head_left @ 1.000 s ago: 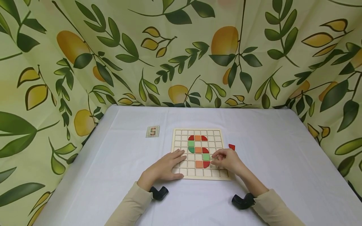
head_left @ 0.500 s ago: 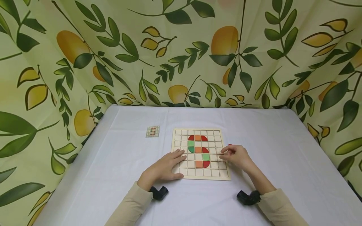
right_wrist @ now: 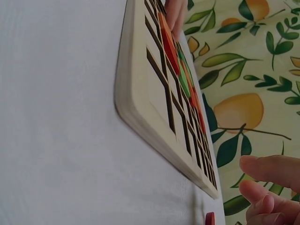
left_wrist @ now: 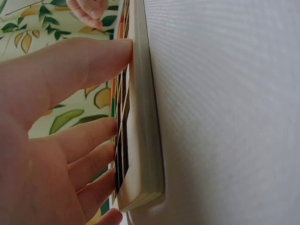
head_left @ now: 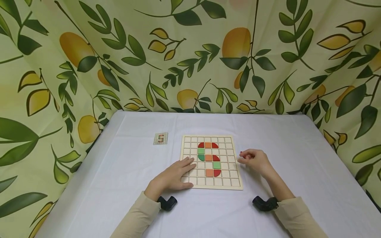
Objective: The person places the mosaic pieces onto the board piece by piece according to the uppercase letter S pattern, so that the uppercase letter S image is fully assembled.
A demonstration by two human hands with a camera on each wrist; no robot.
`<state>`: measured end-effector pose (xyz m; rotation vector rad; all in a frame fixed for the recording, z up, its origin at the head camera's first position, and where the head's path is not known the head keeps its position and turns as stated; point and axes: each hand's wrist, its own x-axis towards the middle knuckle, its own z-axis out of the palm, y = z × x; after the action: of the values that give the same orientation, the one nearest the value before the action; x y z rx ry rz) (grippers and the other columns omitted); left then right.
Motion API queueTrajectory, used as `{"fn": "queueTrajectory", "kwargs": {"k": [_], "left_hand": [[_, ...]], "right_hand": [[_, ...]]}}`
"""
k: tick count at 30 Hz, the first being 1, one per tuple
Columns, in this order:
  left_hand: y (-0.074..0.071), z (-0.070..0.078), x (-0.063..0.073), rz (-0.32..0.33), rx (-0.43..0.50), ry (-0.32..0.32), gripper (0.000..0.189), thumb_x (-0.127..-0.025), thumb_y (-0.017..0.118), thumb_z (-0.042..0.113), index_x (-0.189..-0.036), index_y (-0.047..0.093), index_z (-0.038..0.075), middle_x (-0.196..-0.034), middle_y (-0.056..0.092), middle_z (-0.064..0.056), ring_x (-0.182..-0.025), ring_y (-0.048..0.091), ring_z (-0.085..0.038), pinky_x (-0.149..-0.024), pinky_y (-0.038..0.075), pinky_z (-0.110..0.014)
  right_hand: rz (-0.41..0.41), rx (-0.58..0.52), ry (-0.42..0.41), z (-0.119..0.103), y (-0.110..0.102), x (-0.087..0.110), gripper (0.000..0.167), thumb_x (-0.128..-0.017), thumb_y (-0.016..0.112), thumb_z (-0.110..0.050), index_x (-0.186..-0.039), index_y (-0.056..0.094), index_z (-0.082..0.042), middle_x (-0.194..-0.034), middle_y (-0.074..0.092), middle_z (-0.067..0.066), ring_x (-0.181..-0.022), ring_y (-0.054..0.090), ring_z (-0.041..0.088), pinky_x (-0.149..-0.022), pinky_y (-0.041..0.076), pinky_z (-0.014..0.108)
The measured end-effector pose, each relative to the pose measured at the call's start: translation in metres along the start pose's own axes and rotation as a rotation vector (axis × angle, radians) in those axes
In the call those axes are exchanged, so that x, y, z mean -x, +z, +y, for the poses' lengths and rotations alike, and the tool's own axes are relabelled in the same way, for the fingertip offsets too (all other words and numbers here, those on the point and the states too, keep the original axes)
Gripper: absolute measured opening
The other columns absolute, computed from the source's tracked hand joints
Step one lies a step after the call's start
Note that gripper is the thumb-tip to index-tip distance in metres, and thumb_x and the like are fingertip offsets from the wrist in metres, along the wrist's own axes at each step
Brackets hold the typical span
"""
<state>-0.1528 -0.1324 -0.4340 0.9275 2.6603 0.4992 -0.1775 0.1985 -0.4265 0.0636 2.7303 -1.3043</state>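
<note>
A wooden grid board [head_left: 233,182] lies on the table with red, orange and green tiles in its cells, set in an S-like shape. My left hand [head_left: 175,174] rests spread on the board's left side; in the left wrist view its thumb [left_wrist: 93,58] touches the near edge. Off the board's right edge hovers my right hand [head_left: 257,162], its fingers loosely bent. The right wrist view shows a gap between its fingertips [right_wrist: 248,164], with nothing seen in them. Under that hand a loose red tile [right_wrist: 210,218] lies on the cloth, mostly hidden in the head view.
A small pattern card [head_left: 160,138] with an S figure lies left of the board. Each wrist carries a black camera mount [head_left: 168,203]. White cloth [head_left: 134,158] covers the table, and a leaf-and-fruit curtain [head_left: 190,66] hangs behind and at the sides.
My right hand has moved right, from over the board to beside it, and now covers most of the loose red tile. The left hand and the placed tiles stay put.
</note>
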Motion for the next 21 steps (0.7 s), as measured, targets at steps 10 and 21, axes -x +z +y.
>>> {"fn": "queueTrajectory", "kwargs": {"k": [10, 21], "left_hand": [[-0.002, 0.001, 0.001, -0.002, 0.006, -0.005, 0.07, -0.085, 0.067, 0.037, -0.145, 0.043, 0.01, -0.158, 0.034, -0.009, -0.149, 0.028, -0.031, -0.121, 0.028, -0.05], [-0.001, 0.001, 0.001, -0.005, 0.012, -0.008, 0.07, -0.085, 0.067, 0.037, -0.145, 0.044, 0.01, -0.158, 0.034, -0.009, -0.149, 0.028, -0.031, -0.121, 0.029, -0.05]], "right_hand": [[0.015, 0.007, 0.013, 0.007, -0.006, -0.006, 0.03, -0.08, 0.076, -0.018, -0.1, 0.071, 0.004, -0.063, 0.046, -0.009, -0.062, 0.042, 0.003, -0.055, 0.035, 0.018], [-0.003, -0.008, 0.044, 0.016, -0.01, -0.012, 0.034, -0.08, 0.075, -0.018, -0.103, 0.068, 0.005, -0.06, 0.042, -0.009, -0.058, 0.039, 0.004, -0.053, 0.033, 0.02]]}}
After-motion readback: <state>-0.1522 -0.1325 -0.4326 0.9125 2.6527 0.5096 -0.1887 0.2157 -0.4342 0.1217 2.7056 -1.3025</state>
